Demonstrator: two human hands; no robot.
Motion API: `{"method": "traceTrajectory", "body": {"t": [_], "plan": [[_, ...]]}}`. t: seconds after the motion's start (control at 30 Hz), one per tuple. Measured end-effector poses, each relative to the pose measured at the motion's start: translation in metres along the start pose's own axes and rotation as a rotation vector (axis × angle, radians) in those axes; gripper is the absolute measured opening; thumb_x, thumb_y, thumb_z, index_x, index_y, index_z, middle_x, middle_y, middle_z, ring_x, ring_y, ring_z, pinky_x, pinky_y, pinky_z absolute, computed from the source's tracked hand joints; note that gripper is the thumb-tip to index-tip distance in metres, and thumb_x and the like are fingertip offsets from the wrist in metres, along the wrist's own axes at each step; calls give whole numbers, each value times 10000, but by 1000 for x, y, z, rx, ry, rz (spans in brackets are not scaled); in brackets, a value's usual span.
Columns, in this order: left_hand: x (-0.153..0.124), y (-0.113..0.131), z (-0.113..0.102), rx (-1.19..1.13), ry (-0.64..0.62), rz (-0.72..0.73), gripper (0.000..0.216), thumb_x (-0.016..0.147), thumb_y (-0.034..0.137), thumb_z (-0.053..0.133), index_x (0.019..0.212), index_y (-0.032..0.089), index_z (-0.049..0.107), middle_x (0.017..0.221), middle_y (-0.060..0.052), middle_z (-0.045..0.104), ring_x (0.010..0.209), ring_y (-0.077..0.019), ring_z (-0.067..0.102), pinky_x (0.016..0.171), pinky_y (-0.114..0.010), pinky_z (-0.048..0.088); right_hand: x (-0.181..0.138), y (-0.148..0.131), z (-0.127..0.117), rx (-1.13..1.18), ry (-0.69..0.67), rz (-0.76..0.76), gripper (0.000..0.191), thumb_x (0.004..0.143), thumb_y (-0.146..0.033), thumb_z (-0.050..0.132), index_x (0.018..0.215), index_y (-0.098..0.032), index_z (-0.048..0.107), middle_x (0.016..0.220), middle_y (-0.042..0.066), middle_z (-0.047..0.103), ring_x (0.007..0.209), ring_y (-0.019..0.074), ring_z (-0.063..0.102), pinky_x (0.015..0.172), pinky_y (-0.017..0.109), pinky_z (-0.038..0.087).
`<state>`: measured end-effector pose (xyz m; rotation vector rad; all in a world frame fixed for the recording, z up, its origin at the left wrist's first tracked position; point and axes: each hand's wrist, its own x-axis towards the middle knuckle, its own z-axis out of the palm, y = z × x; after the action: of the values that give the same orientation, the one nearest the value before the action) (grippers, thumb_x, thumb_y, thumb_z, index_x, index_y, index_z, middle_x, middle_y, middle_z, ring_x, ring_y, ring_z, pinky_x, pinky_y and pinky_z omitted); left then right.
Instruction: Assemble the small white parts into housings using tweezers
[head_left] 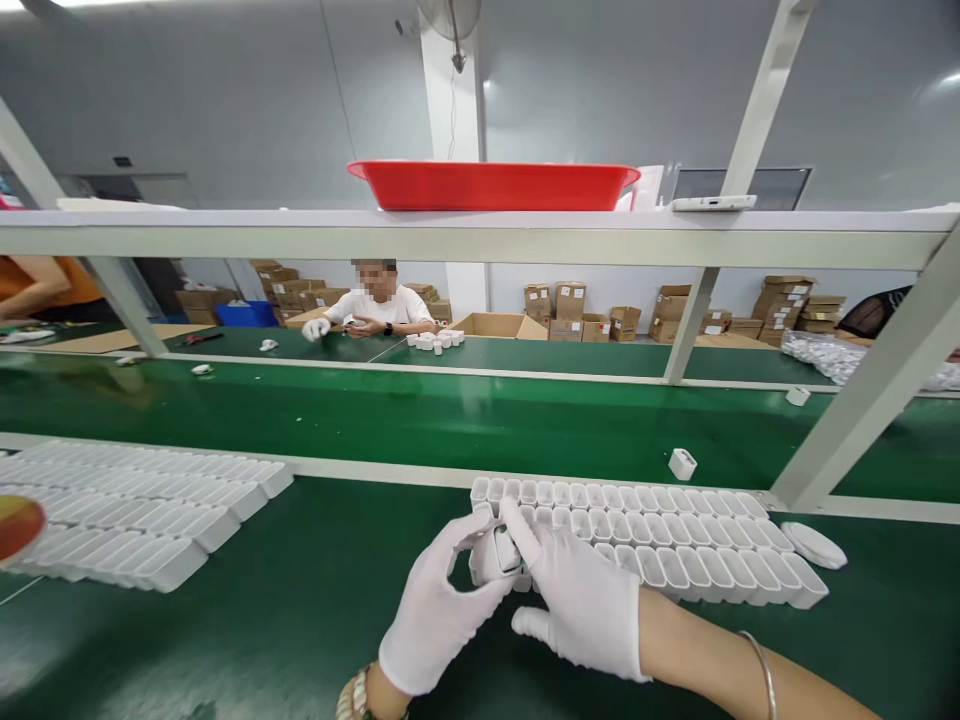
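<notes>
Gloved in white, my left hand grips a small white plastic housing between thumb and fingers. A darker gap shows on its right side. My right hand, also in a white glove, reaches over from the right with its index finger stretched out against or just beside the housing. Its thumb stands apart below, and its other fingers are partly hidden. Directly behind and under the right hand stand rows of white open-topped plastic cups, close together on the green table.
More white casings stand in rows at left. A white oval piece lies at right. A loose white housing sits on the green belt. Overhead, a shelf carries a red tray. A co-worker sits opposite.
</notes>
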<state>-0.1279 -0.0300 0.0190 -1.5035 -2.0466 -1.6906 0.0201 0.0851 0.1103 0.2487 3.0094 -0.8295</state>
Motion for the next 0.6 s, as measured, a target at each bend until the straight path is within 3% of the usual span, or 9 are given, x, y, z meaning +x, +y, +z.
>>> {"method": "traceTrajectory", "body": {"t": [0.1,0.33,0.6], "plan": [[-2,1,1,-27,4,-19,480,713,219,738,1165,265,582,1104,-33,708,969,-197,694,853,-327,591,3,2,7,22,-21,4,1057,783,-155,647,1547,-240,-78,1231,124,540,1033,264,535,886,389,449],[-5,1,2,-121,5,-84,441,703,212,737,1124,271,619,1081,-19,715,974,-190,690,858,-305,582,7,10,22,34,-13,-79,1168,773,-150,657,1498,-228,-255,1235,129,538,1028,260,540,889,390,444],[-5,0,6,-299,-19,-281,519,651,218,790,1145,248,634,1166,-51,698,1052,-217,665,924,-333,555,10,20,32,1,36,-153,1162,790,-251,693,1517,-194,-211,1293,179,524,1116,297,536,904,406,426]]}}
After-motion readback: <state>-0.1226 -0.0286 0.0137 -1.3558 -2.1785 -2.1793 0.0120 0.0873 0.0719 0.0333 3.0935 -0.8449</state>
